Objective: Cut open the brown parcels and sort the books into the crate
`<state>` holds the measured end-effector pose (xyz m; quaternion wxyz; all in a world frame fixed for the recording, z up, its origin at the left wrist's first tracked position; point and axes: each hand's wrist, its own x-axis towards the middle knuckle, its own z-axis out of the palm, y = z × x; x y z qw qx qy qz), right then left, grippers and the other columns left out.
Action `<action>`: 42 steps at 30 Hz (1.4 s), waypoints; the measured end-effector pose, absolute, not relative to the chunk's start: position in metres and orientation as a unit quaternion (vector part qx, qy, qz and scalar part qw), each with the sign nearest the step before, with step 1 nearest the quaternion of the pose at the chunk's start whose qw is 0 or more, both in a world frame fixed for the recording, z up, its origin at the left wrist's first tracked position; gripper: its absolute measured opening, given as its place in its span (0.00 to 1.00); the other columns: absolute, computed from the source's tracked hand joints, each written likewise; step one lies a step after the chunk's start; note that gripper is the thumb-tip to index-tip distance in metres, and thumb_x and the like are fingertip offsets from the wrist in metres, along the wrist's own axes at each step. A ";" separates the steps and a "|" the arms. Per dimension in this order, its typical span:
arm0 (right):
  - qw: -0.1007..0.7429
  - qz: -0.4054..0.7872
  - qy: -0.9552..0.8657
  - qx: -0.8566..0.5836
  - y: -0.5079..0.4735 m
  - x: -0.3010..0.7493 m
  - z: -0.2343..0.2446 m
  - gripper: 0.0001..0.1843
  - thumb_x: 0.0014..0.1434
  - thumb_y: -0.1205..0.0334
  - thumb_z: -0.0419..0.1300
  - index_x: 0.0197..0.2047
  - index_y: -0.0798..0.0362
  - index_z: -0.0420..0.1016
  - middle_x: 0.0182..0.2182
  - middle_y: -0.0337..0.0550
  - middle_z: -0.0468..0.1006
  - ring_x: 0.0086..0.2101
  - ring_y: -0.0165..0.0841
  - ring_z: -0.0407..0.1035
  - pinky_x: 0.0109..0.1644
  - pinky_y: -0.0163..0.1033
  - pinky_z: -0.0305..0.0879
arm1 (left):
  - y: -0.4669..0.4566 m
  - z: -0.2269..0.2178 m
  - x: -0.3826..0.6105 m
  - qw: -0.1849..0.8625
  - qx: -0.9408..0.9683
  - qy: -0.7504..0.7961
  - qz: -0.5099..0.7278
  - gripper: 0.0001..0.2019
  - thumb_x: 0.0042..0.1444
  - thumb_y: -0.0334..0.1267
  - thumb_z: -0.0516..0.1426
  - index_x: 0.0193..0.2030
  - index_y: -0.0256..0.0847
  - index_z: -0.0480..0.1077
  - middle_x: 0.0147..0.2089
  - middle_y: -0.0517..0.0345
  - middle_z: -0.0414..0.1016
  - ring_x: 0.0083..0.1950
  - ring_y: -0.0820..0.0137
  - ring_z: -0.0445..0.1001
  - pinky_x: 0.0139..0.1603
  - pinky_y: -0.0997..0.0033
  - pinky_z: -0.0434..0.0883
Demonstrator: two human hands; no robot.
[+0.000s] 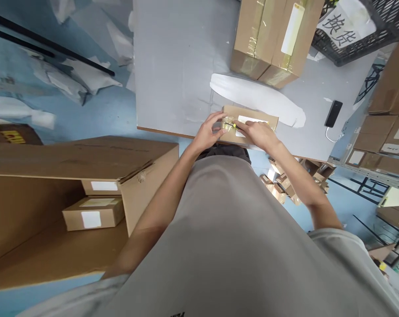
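A small taped cardboard box point(228, 137) with a white label lies at the near edge of the grey table point(173, 66). My left hand point(207, 133) holds its left end, thumb and fingers curved apart against the cardboard. Closed around a slim tool with a yellow part point(234, 126), my right hand point(259, 134) rests over the label. The tool's thin dark tip points left and lies over the shiny tape; whether it cuts in, I cannot tell. Just beyond the box is a long white rounded piece point(257, 99).
A large taped carton point(268, 44) and a black crate point(354, 53) with a handwritten sheet stand at the back. A phone point(333, 113) on a cable lies right. An open carton point(149, 185) with small boxes point(93, 213) stands at my left. Stacked boxes point(380, 132) are far right.
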<state>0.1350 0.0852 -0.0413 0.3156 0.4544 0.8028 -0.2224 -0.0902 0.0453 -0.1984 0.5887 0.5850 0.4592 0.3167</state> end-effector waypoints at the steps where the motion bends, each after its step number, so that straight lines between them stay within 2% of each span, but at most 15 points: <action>1: 0.319 -0.223 0.804 0.449 0.087 0.134 -0.039 0.31 0.86 0.50 0.43 0.86 0.46 0.56 0.58 0.60 0.86 0.51 0.51 0.82 0.51 0.46 0.67 | 0.045 -0.199 -0.090 0.591 0.582 0.459 0.317 0.34 0.70 0.62 0.64 0.76 0.49 0.71 0.82 0.42 0.65 0.75 0.49 0.75 0.65 0.54 0.83; 5: 0.329 -0.221 0.810 0.432 0.096 0.129 -0.032 0.30 0.86 0.52 0.43 0.85 0.48 0.59 0.57 0.61 0.86 0.51 0.52 0.83 0.53 0.48 0.67 | 0.045 -0.202 -0.089 0.595 0.577 0.459 0.320 0.34 0.69 0.61 0.65 0.77 0.50 0.71 0.82 0.42 0.64 0.75 0.49 0.74 0.66 0.53 0.82; 11: 0.334 -0.214 0.825 0.403 0.108 0.117 -0.029 0.27 0.84 0.58 0.47 0.79 0.54 0.68 0.55 0.64 0.88 0.53 0.51 0.82 0.54 0.48 0.68 | 0.047 -0.205 -0.087 0.595 0.575 0.459 0.323 0.33 0.69 0.56 0.65 0.77 0.49 0.71 0.82 0.42 0.64 0.75 0.50 0.75 0.66 0.53 0.82; 15: 0.339 -0.179 0.828 0.409 0.104 0.119 -0.032 0.25 0.82 0.59 0.49 0.72 0.59 0.76 0.51 0.67 0.89 0.54 0.55 0.83 0.54 0.52 0.69 | 0.048 -0.208 -0.085 0.586 0.581 0.459 0.330 0.32 0.69 0.54 0.64 0.77 0.49 0.71 0.82 0.41 0.65 0.74 0.50 0.76 0.65 0.54 0.83; 22: 0.429 -0.126 0.764 0.465 0.080 0.180 -0.015 0.29 0.77 0.74 0.45 0.71 0.58 0.78 0.51 0.68 0.88 0.55 0.54 0.83 0.52 0.50 0.67 | 0.046 -0.218 -0.083 0.579 0.579 0.458 0.345 0.35 0.69 0.62 0.64 0.77 0.49 0.72 0.82 0.42 0.67 0.75 0.47 0.75 0.67 0.50 0.83; 24: 0.447 -0.125 0.736 0.493 0.072 0.204 -0.009 0.30 0.77 0.73 0.45 0.73 0.57 0.77 0.52 0.68 0.88 0.55 0.54 0.82 0.52 0.50 0.66 | 0.045 -0.220 -0.082 0.583 0.573 0.458 0.351 0.37 0.68 0.65 0.64 0.77 0.48 0.73 0.82 0.41 0.67 0.75 0.46 0.75 0.67 0.49 0.83; 28: 0.434 -0.132 0.715 0.531 0.058 0.241 -0.003 0.29 0.81 0.63 0.45 0.79 0.49 0.71 0.55 0.66 0.87 0.53 0.53 0.81 0.54 0.53 0.64 | 0.044 -0.222 -0.080 0.588 0.562 0.462 0.355 0.40 0.66 0.68 0.65 0.77 0.48 0.74 0.82 0.39 0.67 0.76 0.44 0.75 0.67 0.44 0.82; 33: 0.444 -0.141 0.707 0.532 0.052 0.256 0.002 0.29 0.83 0.60 0.43 0.78 0.45 0.70 0.59 0.64 0.85 0.52 0.52 0.82 0.53 0.50 0.63 | 0.046 -0.222 -0.079 0.596 0.551 0.463 0.357 0.42 0.63 0.72 0.66 0.75 0.48 0.76 0.82 0.38 0.67 0.77 0.42 0.74 0.68 0.42 0.82; 37: 0.435 -0.152 0.710 0.533 0.053 0.266 0.001 0.28 0.84 0.55 0.43 0.78 0.43 0.71 0.59 0.61 0.86 0.52 0.50 0.82 0.51 0.47 0.62 | 0.049 -0.222 -0.081 0.603 0.543 0.468 0.350 0.42 0.61 0.71 0.68 0.74 0.48 0.77 0.81 0.40 0.69 0.77 0.44 0.74 0.69 0.42 0.81; 42: 0.378 -0.177 0.731 0.540 0.052 0.288 -0.014 0.27 0.85 0.53 0.48 0.79 0.41 0.71 0.57 0.58 0.87 0.49 0.47 0.83 0.49 0.45 0.63 | 0.047 -0.217 -0.081 0.600 0.527 0.496 0.342 0.39 0.61 0.68 0.68 0.73 0.49 0.78 0.81 0.44 0.71 0.79 0.47 0.73 0.77 0.40 0.74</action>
